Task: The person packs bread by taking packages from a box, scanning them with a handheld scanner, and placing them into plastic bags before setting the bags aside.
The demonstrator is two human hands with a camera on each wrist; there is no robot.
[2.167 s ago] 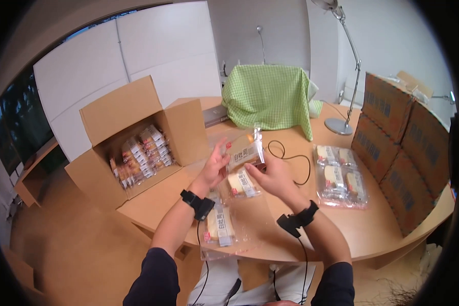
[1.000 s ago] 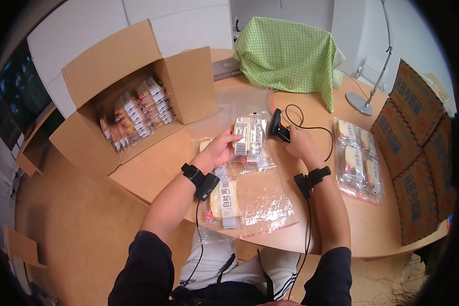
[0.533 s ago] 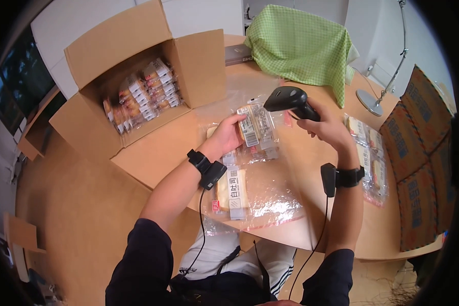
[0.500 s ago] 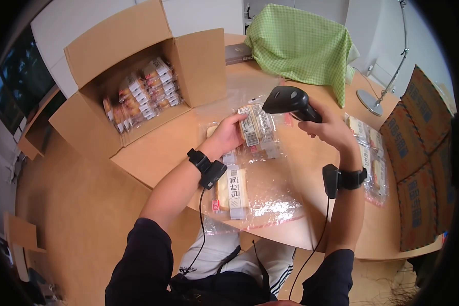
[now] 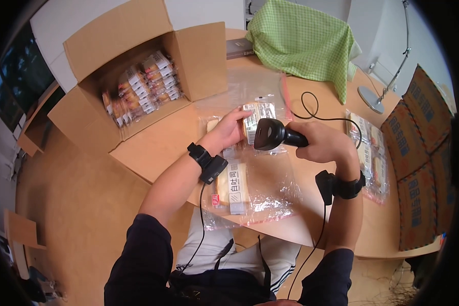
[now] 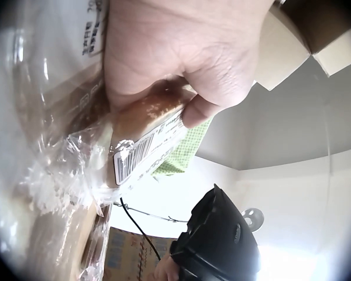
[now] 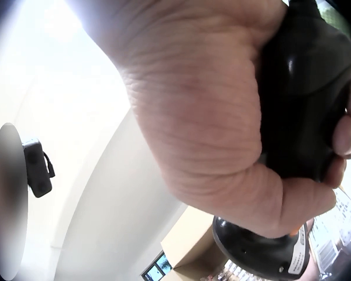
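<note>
My left hand [image 5: 227,132] holds a wrapped pack of sliced bread [image 5: 256,110], its thumb on the upper face. That pack's printed barcode label [image 6: 141,153] faces up, as the left wrist view shows. In my right hand [image 5: 327,142] is a black barcode scanner [image 5: 269,134], gripped by its handle with the fingers curled round it [image 7: 307,88]. The scanner's head overlaps the pack's near right part in the head view. Below, another bread pack [image 5: 232,186] lies on a large clear plastic bag [image 5: 273,196]; further packs there are partly hidden by my left hand.
An open cardboard box [image 5: 201,61] with several rows of wrapped breads [image 5: 140,86] stands at the left. On the right, a bagged set of bread packs [image 5: 367,153] lies before printed cartons [image 5: 418,168]. A green checked cloth [image 5: 303,46], lamp base [image 5: 371,99] and scanner cable [image 5: 316,116] are behind.
Both hands were at the bread pack; my right hand then left it and picked up the scanner from the table. Since then the scanner has come down and left over the pack's label.
</note>
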